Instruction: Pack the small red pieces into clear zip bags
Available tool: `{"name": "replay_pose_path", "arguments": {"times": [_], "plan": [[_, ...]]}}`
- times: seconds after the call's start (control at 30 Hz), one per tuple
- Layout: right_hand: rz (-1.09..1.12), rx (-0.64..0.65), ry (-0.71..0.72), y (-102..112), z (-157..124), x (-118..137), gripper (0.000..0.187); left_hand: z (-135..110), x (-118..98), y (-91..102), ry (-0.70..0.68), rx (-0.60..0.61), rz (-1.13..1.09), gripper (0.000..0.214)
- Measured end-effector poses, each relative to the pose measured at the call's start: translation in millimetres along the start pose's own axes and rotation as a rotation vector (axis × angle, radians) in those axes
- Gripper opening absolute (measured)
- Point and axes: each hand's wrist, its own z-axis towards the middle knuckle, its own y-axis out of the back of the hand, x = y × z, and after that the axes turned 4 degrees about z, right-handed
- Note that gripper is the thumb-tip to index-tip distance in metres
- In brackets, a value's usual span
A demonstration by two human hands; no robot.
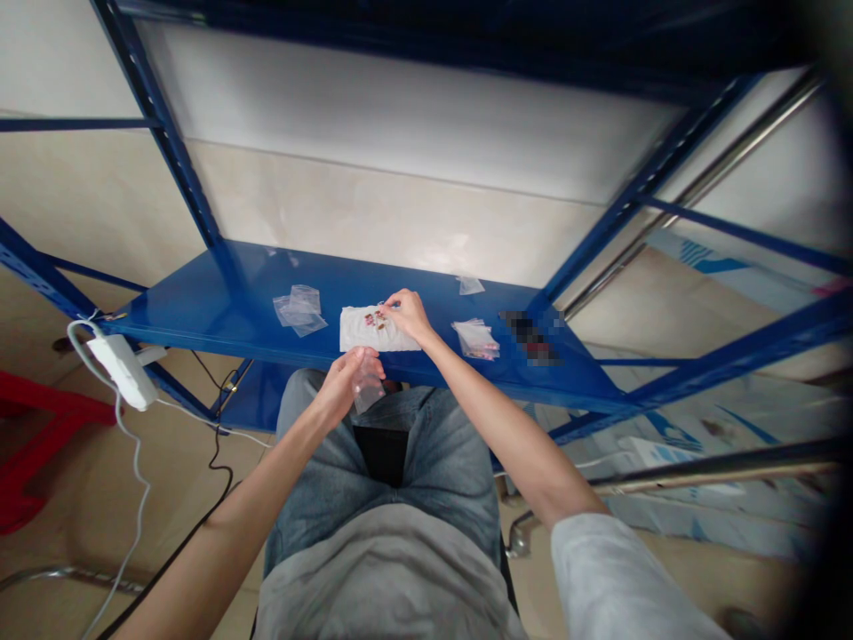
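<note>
Blue steel shelf (179, 311), two bare hands at work above its front edge.

From my remote seat, I see the left hand (343, 391) half-closed, holding one clear plastic bag (369, 391) just off the shelf. The right hand (410, 317) pinches the top edge of one white sheet (363, 331) with red marks. Nearby lie one heap of clear bags (299, 311), one lone bag (470, 285), and one stacked pile (475, 339).
</note>
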Motion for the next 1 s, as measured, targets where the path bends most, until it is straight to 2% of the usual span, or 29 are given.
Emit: {"name": "replay_pose_path", "arguments": {"times": [0.1, 0.17, 0.3, 0.43, 0.53, 0.7, 0.87, 0.93, 1.0], "plan": [[0.199, -0.071, 0.068, 11.3, -1.4, 15.4, 0.015, -0.4, 0.1, 0.8, -0.005, 0.004, 0.033, 0.042], [0.339, -0.048, 0.136, 18.1, -12.0, 33.6, 0.020, -0.9, 0.0, 1.1, -0.006, 0.009, 0.051, 0.042], [0.477, 0.115, 0.189, 25.0, -48.3, 69.5, 0.022, -1.4, 1.9, 2.0, 0.004, 0.008, 0.065, 0.045], [0.505, 0.333, 0.266, 27.4, -74.2, 82.4, 0.015, -2.7, 3.7, 1.1, 0.004, 0.003, 0.057, 0.046], [0.519, 0.412, 0.270, 30.9, -76.0, 77.2, 0.013, -4.7, 2.5, -1.0, 0.015, 0.000, 0.069, 0.044], [0.474, 0.246, 0.081, 32.0, -55.2, 51.3, 0.017, -5.9, -1.0, -4.6, 0.051, 0.019, 0.031, 0.048], [0.289, 0.047, 0.024, 20.5, -25.4, 21.0, 0.014, -2.8, 0.0, -5.7, 0.087, 0.012, 0.002, 0.051], [0.164, 0.038, 0.024, 14.2, -16.8, 14.6, 0.012, -1.4, 1.2, -4.9, 0.093, 0.005, -0.003, 0.051], [0.054, 0.085, 0.019, 7.8, -11.8, 12.6, 0.010, -0.5, 2.0, -3.5, 0.094, -0.004, -0.008, 0.049]]}}
